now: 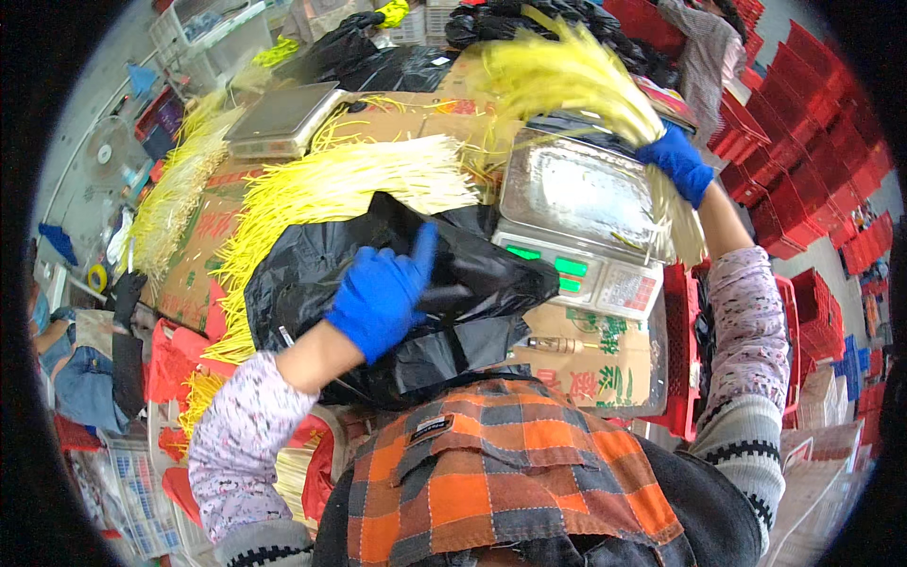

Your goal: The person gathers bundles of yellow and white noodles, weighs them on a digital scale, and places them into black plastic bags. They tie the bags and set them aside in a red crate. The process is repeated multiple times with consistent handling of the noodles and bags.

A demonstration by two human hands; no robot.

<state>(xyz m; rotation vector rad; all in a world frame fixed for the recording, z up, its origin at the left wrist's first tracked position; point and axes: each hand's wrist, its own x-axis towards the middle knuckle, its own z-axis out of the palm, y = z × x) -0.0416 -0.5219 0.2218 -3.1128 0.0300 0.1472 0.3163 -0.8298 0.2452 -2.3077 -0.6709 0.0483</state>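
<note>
My right hand (677, 166), in a blue glove, grips a bundle of yellow chives (567, 78) at its pale stem end. The yellow tops fan out up and to the left, blurred. The bundle hangs over the right side of a digital scale (577, 191) with lit green displays. My left hand (379, 298), also gloved in blue, is over a black plastic bag (468, 276), its index finger stretched out and nothing seen in its grasp. Just beyond the bag lies a wide pile of yellow chives (354, 177), pale ends to the right.
A second scale (283, 120) stands at the back left beside more chives (173, 191). A wooden-handled tool (556, 344) lies on the cardboard (602, 368) near me. Red crates (808, 142) are stacked at right. One person (698, 64) is at the back right, another (92, 375) at left.
</note>
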